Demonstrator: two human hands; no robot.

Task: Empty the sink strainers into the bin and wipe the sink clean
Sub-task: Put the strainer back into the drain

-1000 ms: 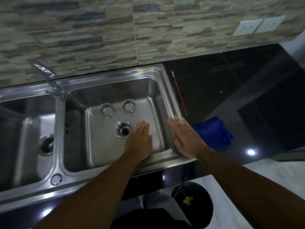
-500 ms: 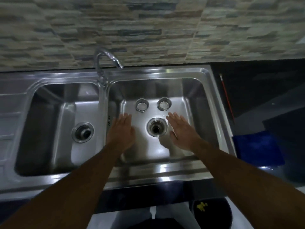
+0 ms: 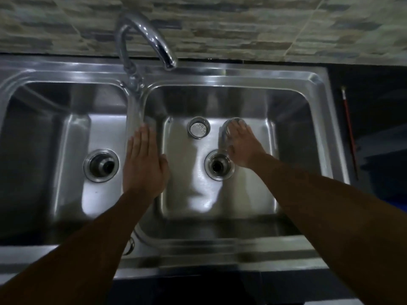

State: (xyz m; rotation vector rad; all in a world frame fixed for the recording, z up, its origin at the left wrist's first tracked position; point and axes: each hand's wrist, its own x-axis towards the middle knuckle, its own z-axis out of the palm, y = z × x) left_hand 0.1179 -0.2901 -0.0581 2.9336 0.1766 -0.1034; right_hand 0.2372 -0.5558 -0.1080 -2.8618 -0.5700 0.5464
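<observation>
Ok so, starting at the left: it's a double stainless sink (image 3: 220, 75), and the left basin (image 3: 44, 139) has only its open drain (image 3: 101, 165) in the floor. The curved tap (image 3: 143, 40) rises from the back rim, right where the two basins meet, and its spout points toward the right side.

The left hand (image 3: 143, 164) is flat, palm down, over the divider (image 3: 134, 115) between the basins. Its fingers are straight and pressed together, and the thumb sticks out over the right basin (image 3: 193, 183). I honestly can't tell if it's resting on the metal or just above it.

In the right basin, one strainer (image 3: 198, 130) sits upright on the floor near the back wall, with its perforated bottom showing. In front of it is that basin's drain hole (image 3: 218, 165), open.

Just right of the first one is the second strainer (image 3: 233, 126), with the right hand (image 3: 244, 148) reaching in over it. The fingertips (image 3: 239, 128) are a bit spread and land on its rim, and the thumb (image 3: 231, 148) is down beside it. It's blurry there, so I can't say whether it's actually gripped or just touched.

Far right, on the black countertop (image 3: 374, 95), a thin red-handled brush (image 3: 349, 130) lies alongside the sink edge.
</observation>
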